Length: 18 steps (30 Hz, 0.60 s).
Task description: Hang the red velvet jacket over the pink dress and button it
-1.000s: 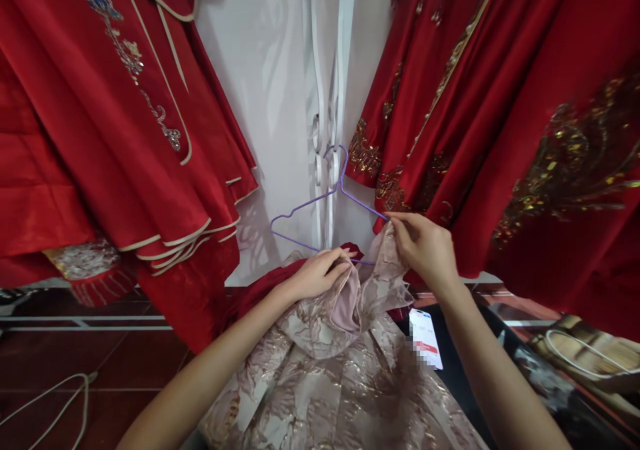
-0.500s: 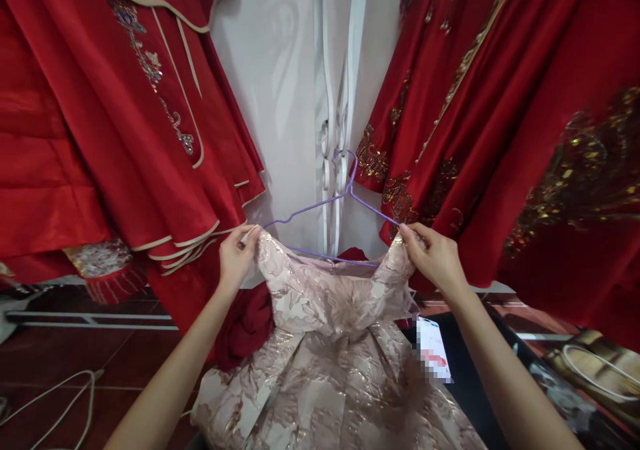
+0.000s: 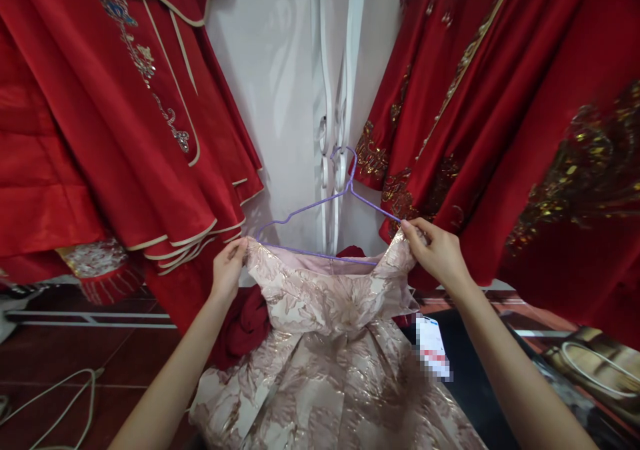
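pink brocade dress is held out at centre, gripped at one strap by the left hand and at the other by the right hand, each in a closed pinch. the purple hanger is partly enclosed by its neckline; whether the left end is tucked inside cannot be judged. red garments are hung beside white panels, above red floor tiles.
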{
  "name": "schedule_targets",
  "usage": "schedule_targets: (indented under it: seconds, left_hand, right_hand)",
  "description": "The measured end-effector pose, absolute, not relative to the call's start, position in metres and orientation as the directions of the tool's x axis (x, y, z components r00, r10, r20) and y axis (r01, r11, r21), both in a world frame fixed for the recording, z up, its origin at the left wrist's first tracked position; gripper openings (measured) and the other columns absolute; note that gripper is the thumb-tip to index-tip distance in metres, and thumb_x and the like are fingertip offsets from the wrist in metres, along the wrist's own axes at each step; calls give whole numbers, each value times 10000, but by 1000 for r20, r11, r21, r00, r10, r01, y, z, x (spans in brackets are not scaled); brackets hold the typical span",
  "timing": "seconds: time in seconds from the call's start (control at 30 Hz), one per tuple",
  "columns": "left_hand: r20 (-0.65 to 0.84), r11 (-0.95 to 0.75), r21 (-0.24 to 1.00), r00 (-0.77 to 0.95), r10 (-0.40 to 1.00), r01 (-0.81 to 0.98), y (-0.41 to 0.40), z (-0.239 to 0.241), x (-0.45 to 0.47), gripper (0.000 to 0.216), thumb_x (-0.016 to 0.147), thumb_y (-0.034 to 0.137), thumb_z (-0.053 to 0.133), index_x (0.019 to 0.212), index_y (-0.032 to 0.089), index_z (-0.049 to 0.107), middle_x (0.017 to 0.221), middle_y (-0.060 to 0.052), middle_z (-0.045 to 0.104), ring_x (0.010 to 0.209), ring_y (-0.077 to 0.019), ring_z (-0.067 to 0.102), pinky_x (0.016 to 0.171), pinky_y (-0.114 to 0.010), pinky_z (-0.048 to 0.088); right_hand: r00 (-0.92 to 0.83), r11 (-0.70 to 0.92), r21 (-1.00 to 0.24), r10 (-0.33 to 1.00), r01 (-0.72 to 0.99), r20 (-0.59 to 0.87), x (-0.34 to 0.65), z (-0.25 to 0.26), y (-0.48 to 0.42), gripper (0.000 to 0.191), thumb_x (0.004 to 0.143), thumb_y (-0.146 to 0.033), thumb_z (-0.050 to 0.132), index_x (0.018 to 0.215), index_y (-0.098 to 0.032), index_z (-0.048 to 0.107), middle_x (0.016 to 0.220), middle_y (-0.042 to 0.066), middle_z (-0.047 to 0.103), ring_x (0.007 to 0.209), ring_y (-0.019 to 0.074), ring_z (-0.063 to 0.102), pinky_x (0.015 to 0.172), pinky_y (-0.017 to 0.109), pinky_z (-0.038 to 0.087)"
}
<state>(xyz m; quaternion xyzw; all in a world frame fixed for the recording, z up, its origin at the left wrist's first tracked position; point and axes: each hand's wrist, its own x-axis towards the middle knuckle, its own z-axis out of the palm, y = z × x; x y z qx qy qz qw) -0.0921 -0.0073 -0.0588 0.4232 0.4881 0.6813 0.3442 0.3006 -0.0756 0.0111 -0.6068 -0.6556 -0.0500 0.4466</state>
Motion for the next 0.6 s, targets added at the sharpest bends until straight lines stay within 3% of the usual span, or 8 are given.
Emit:
schedule_targets:
  seconds: [0.33, 0.5, 0.6]
  left_hand:
    - [233, -271, 960, -349, 908, -66, -17, -45, -94, 552, 570, 508, 780, 955, 122, 694, 1003, -113, 706, 851, -189, 642, 770, -289, 494]
    - [412, -396, 911, -232, 881, 114, -8, -21, -81, 463, 661, 517, 722, 946, 152, 721, 1037, -101, 711, 952, -217, 641, 875, -322, 481]
    - [493, -468, 845, -36, 869, 257, 0, 5, -64, 415, 700, 496, 696, 948, 165, 734, 1003, -88, 723, 965, -234, 639, 890, -328, 477]
  right_hand:
    - [129, 258, -444, 729, 858, 673, 305, 10, -72, 394, 891, -506, 439, 864, -196, 680, 797, 44, 705, 663, 177, 618, 638, 258, 417]
    - [121, 274, -454, 734, 848, 669, 306, 9, -70, 386, 888, -503, 448, 846, -198, 680, 768, 34, 700, 651, 172, 614, 636, 251, 416]
    - [110, 282, -468, 751, 838, 651, 305, 10, -70, 394, 898, -501, 428, 823, -201, 672, 739, 21, 686, 644, 166, 606, 629, 246, 410]
